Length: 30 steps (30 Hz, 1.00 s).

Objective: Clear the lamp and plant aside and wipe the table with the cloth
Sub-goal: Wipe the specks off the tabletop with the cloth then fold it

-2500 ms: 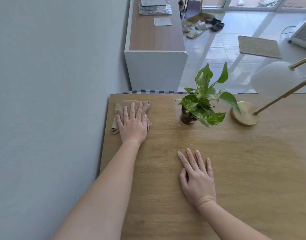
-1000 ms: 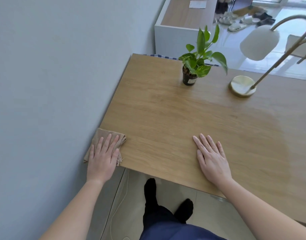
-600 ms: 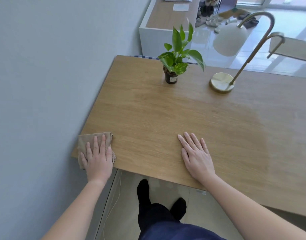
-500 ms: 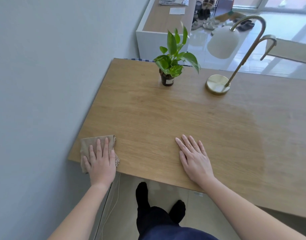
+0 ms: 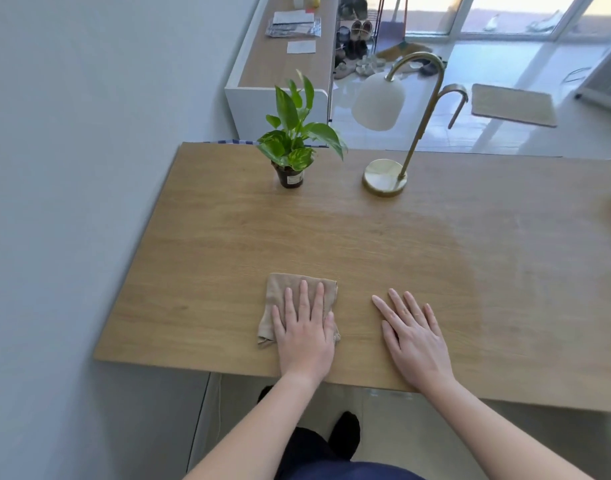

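Left hand (image 5: 302, 332) lies flat, fingers spread, pressing the cloth (image 5: 290, 299) onto the table (image 5: 366, 244) near its front edge. Right hand (image 5: 414, 332) rests open, palm down, beside it. Plant (image 5: 292, 147) and lamp (image 5: 387, 140) stand at the far edge; a paler sheen at right is possibly moisture.

Grey wall (image 5: 72, 168) left, white cabinet (image 5: 279, 98) behind, sunlit tiled floor (image 5: 504, 140) w/ mat (image 5: 513, 105).

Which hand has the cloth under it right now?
The left hand. It lies flat on the folded tan cloth near the table's front edge, while the right hand rests on bare wood beside it.
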### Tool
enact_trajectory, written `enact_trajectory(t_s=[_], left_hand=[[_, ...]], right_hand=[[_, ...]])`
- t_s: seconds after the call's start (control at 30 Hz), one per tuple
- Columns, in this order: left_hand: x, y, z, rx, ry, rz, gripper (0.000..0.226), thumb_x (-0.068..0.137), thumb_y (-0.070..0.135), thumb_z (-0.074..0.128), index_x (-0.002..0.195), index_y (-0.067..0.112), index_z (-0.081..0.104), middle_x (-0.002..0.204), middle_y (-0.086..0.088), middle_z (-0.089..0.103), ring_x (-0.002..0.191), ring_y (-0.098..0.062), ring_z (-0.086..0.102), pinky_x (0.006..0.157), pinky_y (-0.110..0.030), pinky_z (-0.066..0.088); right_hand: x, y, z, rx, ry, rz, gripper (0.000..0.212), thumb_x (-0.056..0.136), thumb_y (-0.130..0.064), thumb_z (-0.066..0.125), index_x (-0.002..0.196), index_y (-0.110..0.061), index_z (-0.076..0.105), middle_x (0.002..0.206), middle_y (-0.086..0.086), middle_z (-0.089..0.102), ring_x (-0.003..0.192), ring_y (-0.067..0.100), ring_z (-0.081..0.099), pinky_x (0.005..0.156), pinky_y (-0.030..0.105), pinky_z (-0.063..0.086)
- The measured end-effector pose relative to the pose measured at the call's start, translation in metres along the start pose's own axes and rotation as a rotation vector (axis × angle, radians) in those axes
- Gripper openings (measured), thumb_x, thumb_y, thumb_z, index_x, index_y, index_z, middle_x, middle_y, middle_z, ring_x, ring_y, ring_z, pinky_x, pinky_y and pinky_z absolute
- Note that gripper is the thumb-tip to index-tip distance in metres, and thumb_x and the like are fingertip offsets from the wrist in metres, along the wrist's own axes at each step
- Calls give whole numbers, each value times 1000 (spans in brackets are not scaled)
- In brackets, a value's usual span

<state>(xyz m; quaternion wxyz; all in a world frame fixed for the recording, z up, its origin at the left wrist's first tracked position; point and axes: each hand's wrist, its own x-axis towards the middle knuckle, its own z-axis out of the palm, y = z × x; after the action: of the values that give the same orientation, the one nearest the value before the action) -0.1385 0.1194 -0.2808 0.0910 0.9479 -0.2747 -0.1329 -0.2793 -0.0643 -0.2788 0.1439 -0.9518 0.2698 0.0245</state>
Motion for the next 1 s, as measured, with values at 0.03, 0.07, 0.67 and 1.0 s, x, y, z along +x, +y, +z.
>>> enact_trajectory(t_s=[0.03, 0.07, 0.67, 1.0], left_hand=[[2, 13, 1, -5, -18, 19, 65, 113, 57, 4, 167, 39, -26, 177, 6, -28, 166, -29, -23, 130, -54, -21], [5, 25, 2, -13, -38, 29, 65, 113, 57, 6, 167, 39, -25, 177, 6, -29, 166, -29, -25, 129, -54, -22], [56, -71, -80, -460, -27, 47, 31, 109, 27, 58, 137, 23, 69, 137, 9, 66, 131, -16, 56, 114, -33, 45], [115, -56, -100, -377, -230, 130, 11, 100, 29, 72, 105, 21, 68, 113, 1, 62, 106, -21, 62, 96, -35, 51]], right_hand=[[-3, 6, -2, 4, 3, 19, 54, 111, -54, 14, 163, -63, 5, 176, -21, 10, 165, 7, 0, 134, 38, -2], [-7, 11, -4, 7, 3, 35, 54, 111, -54, 13, 163, -64, 4, 176, -22, 9, 165, 6, -1, 134, 37, -3], [40, -77, -45, 302, 81, 158, 28, 107, -30, 59, 131, -21, 69, 124, -4, 74, 118, 24, 62, 99, 46, 52], [97, -91, -49, 340, -174, 256, 19, 106, -37, 60, 117, -24, 69, 115, -7, 57, 116, 21, 58, 99, 43, 52]])
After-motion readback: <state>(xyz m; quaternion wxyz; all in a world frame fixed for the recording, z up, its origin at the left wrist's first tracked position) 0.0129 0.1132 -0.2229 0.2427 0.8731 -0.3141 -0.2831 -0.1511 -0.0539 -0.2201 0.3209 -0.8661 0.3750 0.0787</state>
